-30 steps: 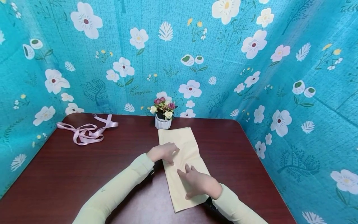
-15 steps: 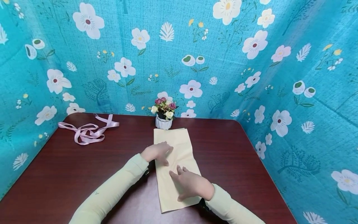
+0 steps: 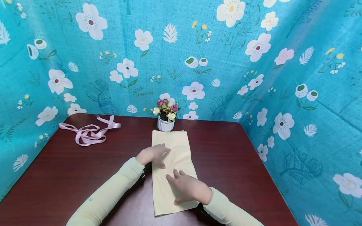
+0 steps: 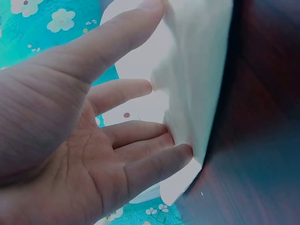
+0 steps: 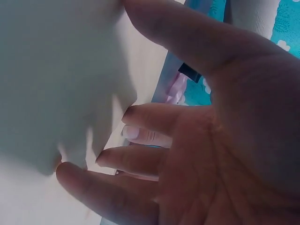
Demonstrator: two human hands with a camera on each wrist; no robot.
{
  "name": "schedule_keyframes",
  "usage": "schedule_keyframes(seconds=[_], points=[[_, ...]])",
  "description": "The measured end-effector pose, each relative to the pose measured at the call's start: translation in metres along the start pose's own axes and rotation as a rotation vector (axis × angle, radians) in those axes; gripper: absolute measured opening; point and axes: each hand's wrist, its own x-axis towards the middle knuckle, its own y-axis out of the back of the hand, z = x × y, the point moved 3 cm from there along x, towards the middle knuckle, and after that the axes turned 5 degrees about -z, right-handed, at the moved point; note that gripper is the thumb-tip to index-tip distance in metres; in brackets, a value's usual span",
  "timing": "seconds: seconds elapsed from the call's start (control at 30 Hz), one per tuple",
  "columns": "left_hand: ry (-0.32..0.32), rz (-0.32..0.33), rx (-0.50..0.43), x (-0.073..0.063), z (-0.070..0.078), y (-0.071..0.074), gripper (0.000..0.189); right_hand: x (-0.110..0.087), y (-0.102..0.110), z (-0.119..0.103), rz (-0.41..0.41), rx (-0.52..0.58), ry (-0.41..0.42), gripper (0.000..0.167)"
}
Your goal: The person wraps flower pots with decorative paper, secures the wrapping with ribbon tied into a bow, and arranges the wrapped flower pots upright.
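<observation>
A long, folded, pale yellow cloth (image 3: 172, 141) lies flat on the dark red-brown table, its far end just in front of a flower pot. On the upper left part of the cloth, my left hand (image 3: 152, 155) rests with spread fingers. Nearer to me, my right hand (image 3: 190, 188) touches the lower right part, fingers also spread. Up close in the left wrist view, the fingertips (image 4: 185, 150) press on the cloth (image 4: 197, 84). The right wrist view likewise has the fingertips (image 5: 68, 173) against the cloth (image 5: 51, 84). Neither hand grips it.
A white pot with artificial flowers (image 3: 166, 116) stands at the table's back edge. Loose pink ribbon (image 3: 90, 133) lies tangled at the back left of the table (image 3: 232, 150). Blue floral fabric (image 3: 181, 75) hangs behind and along the sides.
Both hands have slid the cloth to the left across the table, and it now lies straighter. The fingers stay spread on it. The pot and ribbon have not moved.
</observation>
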Motion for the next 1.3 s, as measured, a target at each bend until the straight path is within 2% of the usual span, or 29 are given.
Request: schedule_keyframes(seconds=[0.3,0.5,0.63,0.77,0.87,1.03,1.13,1.2,1.3], points=[[0.043,-0.024,-0.058,-0.004,-0.010,-0.002,0.073,0.003,0.001,-0.002,0.009,-0.007,0.035,0.096],[0.039,-0.018,-0.064,-0.004,-0.015,-0.002,0.077,0.003,0.004,0.000,0.001,-0.010,0.054,0.095],[0.024,-0.019,-0.072,-0.005,-0.016,-0.002,0.076,0.004,0.008,0.010,0.004,0.073,0.128,0.088],[-0.004,-0.017,-0.078,-0.007,-0.016,-0.004,0.075,0.006,0.015,0.032,0.048,0.207,0.199,0.076],[-0.019,-0.015,-0.085,-0.009,-0.016,-0.005,0.073,0.007,0.021,0.056,0.107,0.270,0.146,0.073],[-0.008,-0.020,-0.114,-0.012,-0.014,-0.006,0.070,0.014,0.026,0.099,0.219,0.423,-0.080,0.073],[-0.003,-0.016,-0.125,-0.015,-0.014,-0.008,0.066,0.022,0.021,0.118,0.249,0.521,-0.205,0.072],[-0.009,-0.005,-0.120,-0.016,-0.014,-0.009,0.062,0.027,0.018,0.125,0.249,0.553,-0.254,0.066],[-0.027,0.012,-0.102,-0.016,-0.015,-0.011,0.058,0.033,0.013,0.130,0.248,0.601,-0.246,0.048]])
